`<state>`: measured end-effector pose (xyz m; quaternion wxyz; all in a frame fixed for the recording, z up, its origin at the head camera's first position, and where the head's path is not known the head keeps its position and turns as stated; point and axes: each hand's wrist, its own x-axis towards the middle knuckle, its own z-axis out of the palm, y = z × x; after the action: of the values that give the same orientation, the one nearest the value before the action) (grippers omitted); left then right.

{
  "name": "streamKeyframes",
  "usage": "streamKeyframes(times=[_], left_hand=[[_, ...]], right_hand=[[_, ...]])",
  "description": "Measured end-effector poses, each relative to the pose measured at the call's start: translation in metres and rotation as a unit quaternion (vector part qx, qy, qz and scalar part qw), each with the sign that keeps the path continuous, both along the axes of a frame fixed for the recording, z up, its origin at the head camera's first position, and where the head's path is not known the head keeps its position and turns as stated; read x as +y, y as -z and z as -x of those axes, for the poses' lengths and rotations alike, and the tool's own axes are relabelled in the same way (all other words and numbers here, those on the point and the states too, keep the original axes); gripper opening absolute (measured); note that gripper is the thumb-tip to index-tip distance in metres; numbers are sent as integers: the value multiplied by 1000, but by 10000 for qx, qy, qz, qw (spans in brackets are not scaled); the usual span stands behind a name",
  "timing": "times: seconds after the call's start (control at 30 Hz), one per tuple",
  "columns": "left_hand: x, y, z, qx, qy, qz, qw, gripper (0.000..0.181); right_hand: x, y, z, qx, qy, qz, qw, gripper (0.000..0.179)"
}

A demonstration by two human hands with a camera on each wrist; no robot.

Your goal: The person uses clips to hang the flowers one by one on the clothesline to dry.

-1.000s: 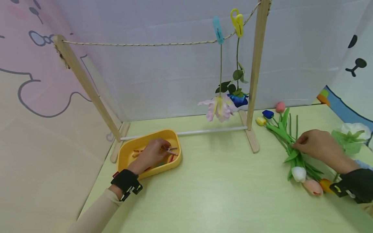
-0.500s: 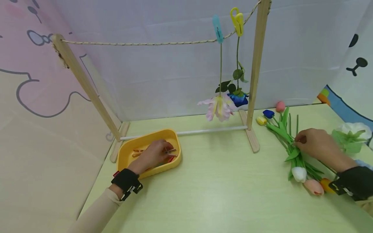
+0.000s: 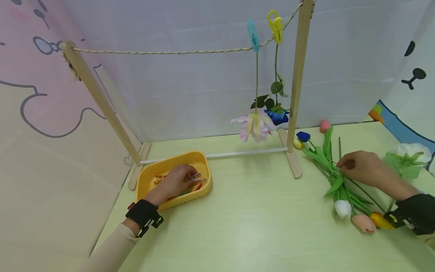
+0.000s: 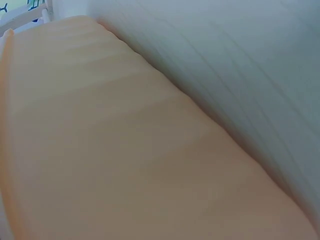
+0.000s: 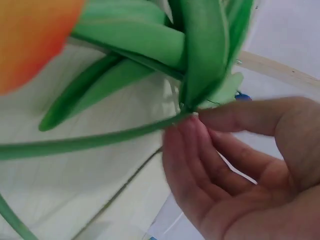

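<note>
My left hand (image 3: 175, 182) reaches into a yellow plastic basket (image 3: 200, 160) and pinches a pale clothespin (image 3: 197, 176) at the fingertips. In the left wrist view the basket's ribbed wall (image 4: 125, 130) fills most of the picture, and the hand is out of sight. At right, the thumb and fingers of my right hand (image 3: 363, 170) pinch a green tulip stem (image 5: 135, 131) by the base of its leaves. This stem belongs to a bunch of artificial tulips on the table, with white (image 3: 343, 209), peach (image 3: 363, 223), orange (image 3: 381, 220), blue (image 3: 303, 136) and pink (image 3: 324, 126) heads.
A wooden frame (image 3: 296, 83) carries a rope (image 3: 163, 52). From it hang a pale pink flower (image 3: 255, 126) under a blue clothespin (image 3: 253, 36) and a blue rose (image 3: 276, 116) under a yellow one (image 3: 276, 28). Orange clothespins (image 3: 159, 178) lie in the basket. A white flower (image 3: 412, 153) lies far right.
My right hand has shifted slightly left, and the tulip bunch has slid left with it. In the basket, my left hand has moved little, the pale clothespin turning slightly at its fingertips.
</note>
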<state>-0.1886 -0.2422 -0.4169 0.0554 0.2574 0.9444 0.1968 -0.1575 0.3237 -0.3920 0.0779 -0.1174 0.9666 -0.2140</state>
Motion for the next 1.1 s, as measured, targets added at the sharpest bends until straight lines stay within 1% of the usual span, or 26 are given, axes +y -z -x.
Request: streamKeyframes(times=[0.17, 0.27, 0.37, 0.5, 0.63, 0.73, 0.83, 0.93, 1.0, 1.03, 1.1], left_hand=[[1, -2, -1, 21, 31, 25, 10000, 26], [1, -2, -1, 4, 30, 12, 10000, 25], [1, -2, -1, -2, 22, -45, 10000, 23], [1, -2, 0, -45, -24, -87, 9999, 22], [0, -2, -1, -81, -71, -68, 9999, 22], [0, -3, -2, -47, -65, -88, 9999, 22], [-1, -3, -3, -31, -78, -112, 9999, 21], [0, -4, -4, -47, -110, -128, 9998, 22], [0, -4, -4, -55, -147, -127, 9998, 22], [1, -5, -4, -62, -172, -127, 9998, 23], [2, -7, -5, -77, -267, -148, 9995, 23]], right_hand=[[-2, -2, 1, -406, -306, 25, 9987, 29], [-2, -1, 2, -591, -348, 59, 9976, 28], [-3, -1, 1, -715, -343, 23, 9969, 23], [-10, -5, -3, -591, -288, 64, 9978, 20], [-23, -16, -8, -482, -422, 423, 9970, 13], [-32, -28, -11, -568, -633, 763, 9934, 9], [-40, -38, -13, -677, -826, 1073, 9885, 15], [-45, -42, -15, -729, -893, 1414, 9832, 19], [-49, -44, -16, -657, -960, 1587, 9805, 20], [-51, -45, -17, -556, -986, 1642, 9799, 20], [-55, -46, -17, -216, -1043, 1606, 9812, 20]])
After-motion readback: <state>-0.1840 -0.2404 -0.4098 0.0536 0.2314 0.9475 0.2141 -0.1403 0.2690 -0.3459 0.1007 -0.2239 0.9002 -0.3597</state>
